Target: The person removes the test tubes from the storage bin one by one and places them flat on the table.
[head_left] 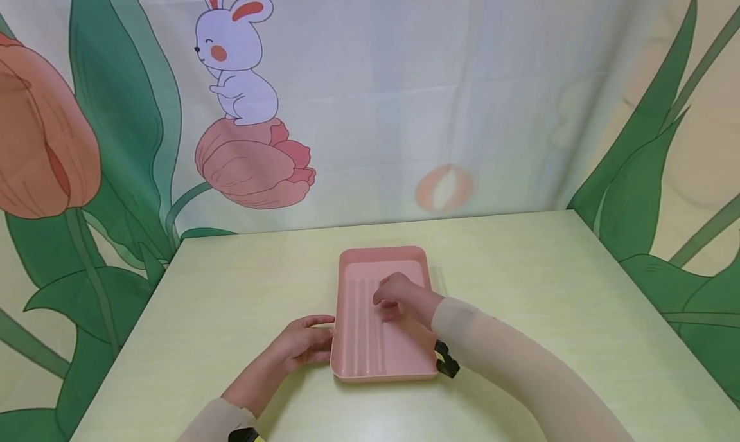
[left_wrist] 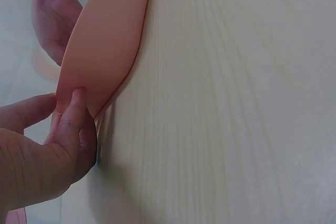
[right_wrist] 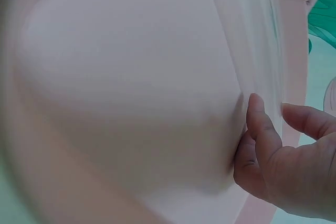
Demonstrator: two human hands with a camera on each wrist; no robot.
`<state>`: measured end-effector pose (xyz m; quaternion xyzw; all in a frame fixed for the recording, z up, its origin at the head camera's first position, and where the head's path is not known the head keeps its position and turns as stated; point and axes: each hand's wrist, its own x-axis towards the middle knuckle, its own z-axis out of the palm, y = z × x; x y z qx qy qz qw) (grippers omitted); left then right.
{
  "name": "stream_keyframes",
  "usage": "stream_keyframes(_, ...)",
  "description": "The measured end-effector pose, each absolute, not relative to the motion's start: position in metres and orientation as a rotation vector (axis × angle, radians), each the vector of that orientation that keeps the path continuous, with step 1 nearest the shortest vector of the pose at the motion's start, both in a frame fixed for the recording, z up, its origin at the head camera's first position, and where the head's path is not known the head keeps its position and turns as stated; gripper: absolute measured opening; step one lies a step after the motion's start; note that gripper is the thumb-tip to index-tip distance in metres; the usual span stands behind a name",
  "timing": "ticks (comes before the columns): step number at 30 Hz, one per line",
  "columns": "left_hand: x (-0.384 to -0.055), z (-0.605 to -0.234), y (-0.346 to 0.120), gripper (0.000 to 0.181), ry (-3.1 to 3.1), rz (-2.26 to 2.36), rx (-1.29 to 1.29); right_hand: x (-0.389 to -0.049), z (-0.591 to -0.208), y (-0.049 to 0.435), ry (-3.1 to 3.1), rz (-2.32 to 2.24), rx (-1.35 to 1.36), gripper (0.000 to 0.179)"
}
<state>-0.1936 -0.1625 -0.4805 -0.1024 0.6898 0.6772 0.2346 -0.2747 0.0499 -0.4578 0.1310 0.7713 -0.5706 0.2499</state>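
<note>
A shallow pink tray (head_left: pixel 407 358) with rounded corners lies on the table, long lengthwise ridges (head_left: pixel 363 339) along its left half. My left hand (head_left: pixel 303 342) is at the tray's left side, fingertips against the outer wall (left_wrist: pixel 113 30). Inside the tray, my right hand (head_left: pixel 401 295) reaches over from the right, loosely bent fingers near the ridges. The right wrist view shows that hand (right_wrist: pixel 291 163) with its fingertips at the ridged strip and a gap beside the upper finger. I see nothing held in it; part of its underside is hidden.
A pale wood-grain table (head_left: pixel 243 275) surrounds the tray. Behind it hangs a white cloth (head_left: pixel 370 108) printed with a rabbit and tulips. Black strap buckles (head_left: pixel 446 358) show at both wrists, the right one beside the tray's right wall.
</note>
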Motion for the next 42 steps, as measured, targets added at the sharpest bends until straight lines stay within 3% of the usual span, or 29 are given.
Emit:
stream_keyframes(31, -0.194, -0.480, -0.162, 0.050, 1.896, 1.865, -0.298, -0.277, -0.422, 0.063, 1.934, -1.654, 0.244, 0.058)
stream_keyframes(42, -0.193, -0.478, -0.162, 0.050, 1.902, 1.871, -0.264, -0.270, -0.400, 0.091, 1.943, -1.651, 0.087, 0.062)
